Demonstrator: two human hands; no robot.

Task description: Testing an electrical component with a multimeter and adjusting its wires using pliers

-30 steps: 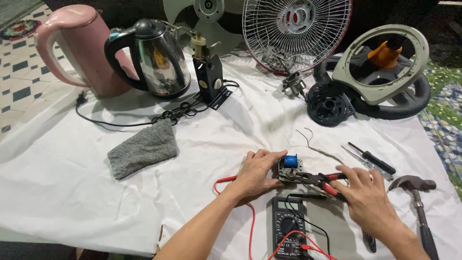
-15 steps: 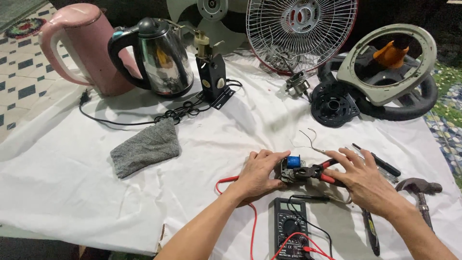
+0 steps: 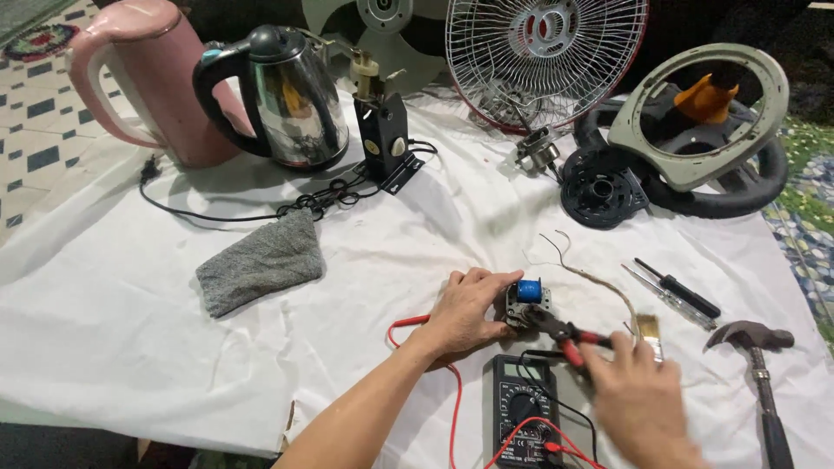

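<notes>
While our left hand clamps one small motor | right hand grips one pliers | we count two kettles, two screwdrivers.

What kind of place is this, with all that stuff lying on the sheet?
Probably a home repair spot for small appliances. A fan grille and other fan parts lie loose on the white sheet, a multimeter sits by the hands, and a hammer and screwdrivers lie nearby.
</notes>
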